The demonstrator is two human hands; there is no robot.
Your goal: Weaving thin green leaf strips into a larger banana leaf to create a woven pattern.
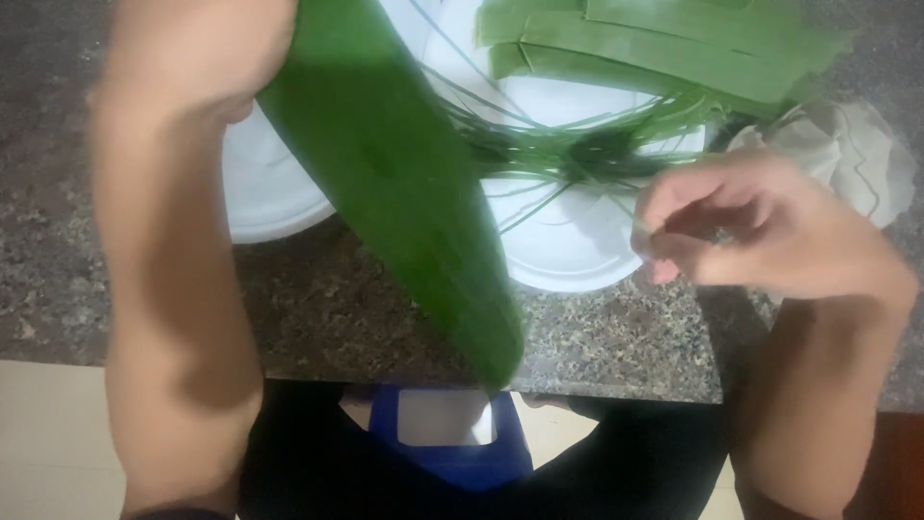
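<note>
A long, broad green leaf (404,183) slants from the top edge down toward me, its tip hanging past the counter's front edge. My left arm rises along the left side. Only the base of my left hand (207,48) shows beside the leaf's upper end, and its fingers are cut off by the frame. My right hand (760,231) hovers over the right white plate (568,255), thumb and fingers pinched on a thin green leaf strand (577,154) from a tangle of such strands.
Two white plates, the other (265,193) behind the leaf, sit on a speckled granite counter (327,308). Cut green leaf strips (654,43) lie stacked at the top. A crumpled pale cloth (857,154) is at right. A blue container (448,438) sits below the counter edge.
</note>
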